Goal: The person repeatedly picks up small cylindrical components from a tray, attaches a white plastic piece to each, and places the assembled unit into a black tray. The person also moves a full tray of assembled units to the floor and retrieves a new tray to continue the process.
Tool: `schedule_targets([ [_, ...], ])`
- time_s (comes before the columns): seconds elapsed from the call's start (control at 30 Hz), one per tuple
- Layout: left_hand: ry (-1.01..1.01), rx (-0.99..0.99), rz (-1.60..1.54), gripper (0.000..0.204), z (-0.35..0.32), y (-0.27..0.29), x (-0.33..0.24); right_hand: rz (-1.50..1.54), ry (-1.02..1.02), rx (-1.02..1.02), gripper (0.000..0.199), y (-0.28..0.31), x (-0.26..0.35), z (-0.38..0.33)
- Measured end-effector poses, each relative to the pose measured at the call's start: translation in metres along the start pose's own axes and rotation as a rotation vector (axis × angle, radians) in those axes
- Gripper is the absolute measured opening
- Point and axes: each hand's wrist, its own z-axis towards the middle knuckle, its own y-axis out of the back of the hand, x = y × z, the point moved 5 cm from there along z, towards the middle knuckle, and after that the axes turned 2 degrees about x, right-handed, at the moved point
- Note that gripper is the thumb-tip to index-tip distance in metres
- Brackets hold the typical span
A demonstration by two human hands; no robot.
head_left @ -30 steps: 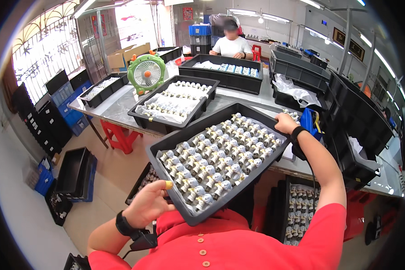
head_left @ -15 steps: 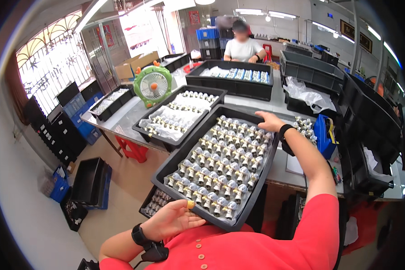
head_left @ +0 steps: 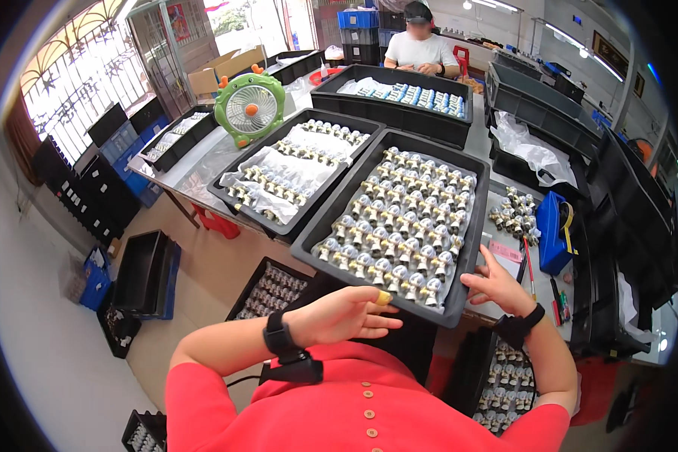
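A black plastic tray [head_left: 303, 245] lined with clear film lies in front of me, its near end sticking out past the table edge. Rows of small figurines [head_left: 399, 218] with silvery round heads, white bodies and gold parts fill it. My left hand [head_left: 344, 315] is at the tray's near wall, the yellow-wrapped thumb against the rim and the other fingers stretched out below. By the near right corner is my right hand [head_left: 499, 285], fingers apart, the thumb side touching the tray's outer wall. Neither hand is closed round anything.
Left of it stands a half-filled tray [head_left: 220, 183], with a green fan [head_left: 248, 109] beyond. Loose figurines [head_left: 514, 215], a blue bin [head_left: 554, 233] and pens [head_left: 529, 271] lie right. A co-worker [head_left: 420, 49] sits behind a large black crate [head_left: 392, 124]. Another figurine tray [head_left: 267, 290] sits below.
The full tray has moved away from me and slightly right, onto the table. My right hand has shifted from its far right side to its near right corner; my left hand has moved forward and right.
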Motion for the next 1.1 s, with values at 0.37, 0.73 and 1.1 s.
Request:
schedule_targets([
  [0.37, -0.574, -0.358, 1.426, 0.043, -0.061, 0.019, -0.118, -0.194, 0.249, -0.379, 0.087, 0.043, 0.003, 0.044],
  [0.73, -0.763, -0.558, 2.066, 0.037, -0.116, 0.125, -0.169, 0.057, 0.243, -0.319, 0.082, 0.039, 0.010, 0.042],
  [1.1, -0.887, -0.396, 2.138, 0.032, -0.082, 0.118, -0.169, -1.160, 0.544, -0.373, 0.047, -0.044, 0.087, 0.035],
])
